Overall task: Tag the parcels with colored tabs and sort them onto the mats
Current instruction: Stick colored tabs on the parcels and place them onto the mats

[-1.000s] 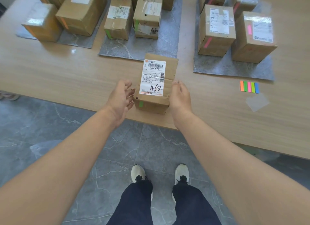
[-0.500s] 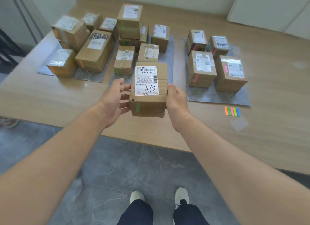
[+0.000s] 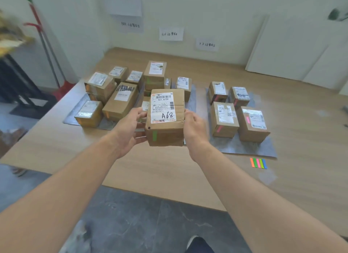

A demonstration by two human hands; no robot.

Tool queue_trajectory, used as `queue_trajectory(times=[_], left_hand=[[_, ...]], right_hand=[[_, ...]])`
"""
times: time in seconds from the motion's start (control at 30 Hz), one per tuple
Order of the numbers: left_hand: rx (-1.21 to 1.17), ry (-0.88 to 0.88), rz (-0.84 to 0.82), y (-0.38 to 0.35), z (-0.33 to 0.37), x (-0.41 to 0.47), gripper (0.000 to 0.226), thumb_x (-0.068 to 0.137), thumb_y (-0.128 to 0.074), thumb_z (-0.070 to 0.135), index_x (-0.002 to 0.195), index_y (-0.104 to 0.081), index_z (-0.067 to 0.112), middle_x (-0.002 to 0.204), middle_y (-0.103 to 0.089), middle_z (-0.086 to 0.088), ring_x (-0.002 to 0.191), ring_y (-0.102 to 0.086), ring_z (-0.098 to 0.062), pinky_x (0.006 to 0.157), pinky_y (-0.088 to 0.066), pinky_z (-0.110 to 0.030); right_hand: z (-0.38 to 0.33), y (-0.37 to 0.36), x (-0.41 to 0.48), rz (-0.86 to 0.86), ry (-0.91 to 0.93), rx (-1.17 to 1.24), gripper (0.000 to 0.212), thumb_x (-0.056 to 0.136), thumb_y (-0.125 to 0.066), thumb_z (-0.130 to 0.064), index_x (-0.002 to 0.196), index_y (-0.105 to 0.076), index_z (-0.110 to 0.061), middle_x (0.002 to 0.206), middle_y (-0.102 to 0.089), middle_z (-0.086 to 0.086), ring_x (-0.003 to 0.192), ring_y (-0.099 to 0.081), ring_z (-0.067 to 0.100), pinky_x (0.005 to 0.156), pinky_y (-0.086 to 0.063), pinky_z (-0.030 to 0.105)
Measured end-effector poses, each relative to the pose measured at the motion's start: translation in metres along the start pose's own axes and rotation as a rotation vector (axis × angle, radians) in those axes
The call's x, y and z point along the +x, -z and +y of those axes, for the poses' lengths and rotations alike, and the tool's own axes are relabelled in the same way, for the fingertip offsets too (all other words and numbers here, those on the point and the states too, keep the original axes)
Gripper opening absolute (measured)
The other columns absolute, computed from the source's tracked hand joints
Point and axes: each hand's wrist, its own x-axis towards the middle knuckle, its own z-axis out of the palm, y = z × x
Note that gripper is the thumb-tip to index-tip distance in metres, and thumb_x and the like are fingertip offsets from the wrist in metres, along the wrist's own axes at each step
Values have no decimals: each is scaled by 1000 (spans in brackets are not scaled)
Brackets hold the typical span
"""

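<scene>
I hold a brown parcel point(image 3: 166, 118) in the air above the table, in front of the middle mat. Its white label reads "A68" and a green tab point(image 3: 154, 135) sticks on its near side. My left hand point(image 3: 130, 129) grips its left side with curled fingers; my right hand point(image 3: 194, 130) grips its right side. Three grey mats carry parcels: the left mat point(image 3: 77, 111) with orange-tabbed boxes, the middle mat point(image 3: 192, 100) with green-tabbed boxes, the right mat point(image 3: 250, 149) with pink-tabbed boxes. The strip of colored tabs point(image 3: 258, 163) lies on the table by the right mat.
The wooden table point(image 3: 169, 169) has bare surface in front of me and to the right. Paper signs point(image 3: 171, 34) hang on the wall behind each mat. A broom point(image 3: 45, 43) leans at the left wall. White boards point(image 3: 293, 51) lean at the back right.
Both hands closed on the parcel at the table's front edge and lifted it up and forward toward the middle mat. My head tilted up, bringing the wall into view.
</scene>
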Motion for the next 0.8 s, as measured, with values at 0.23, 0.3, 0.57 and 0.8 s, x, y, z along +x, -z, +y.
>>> queue_trajectory(times=[0.23, 0.3, 0.57, 0.8], left_hand=[[-31, 45, 108, 2, 7, 59, 37, 106, -36, 47, 115, -65, 26, 108, -69, -7, 103, -63, -28, 105, -49, -49], [-46, 58, 142, 3, 6, 78, 38, 105, -38, 45, 121, -65, 24, 105, -70, -5, 102, -63, -28, 106, -49, -49], [-103, 90, 190, 22, 9, 134, 40, 103, -41, 47, 125, -65, 22, 109, -71, -8, 99, -66, -29, 107, -48, -51], [-94, 117, 167, 49, 15, 188, 39, 104, -40, 45, 126, -63, 24, 118, -69, -11, 101, -65, -26, 104, -50, -46]], right_hand=[[9, -24, 65, -85, -34, -8, 40, 106, -35, -32, 117, -73, -27, 109, -77, -11, 105, -70, 11, 90, -56, 31], [13, -31, 83, -103, -36, -9, 40, 103, -36, -31, 121, -72, -30, 113, -76, -11, 109, -69, 11, 95, -55, 33], [12, -58, 136, -204, -100, -60, 37, 107, -37, -33, 135, -61, -33, 121, -71, -13, 114, -64, 11, 100, -53, 37], [12, -94, 173, -263, -167, -59, 27, 112, -34, -30, 131, -53, -37, 110, -64, -22, 103, -61, 2, 75, -44, 19]])
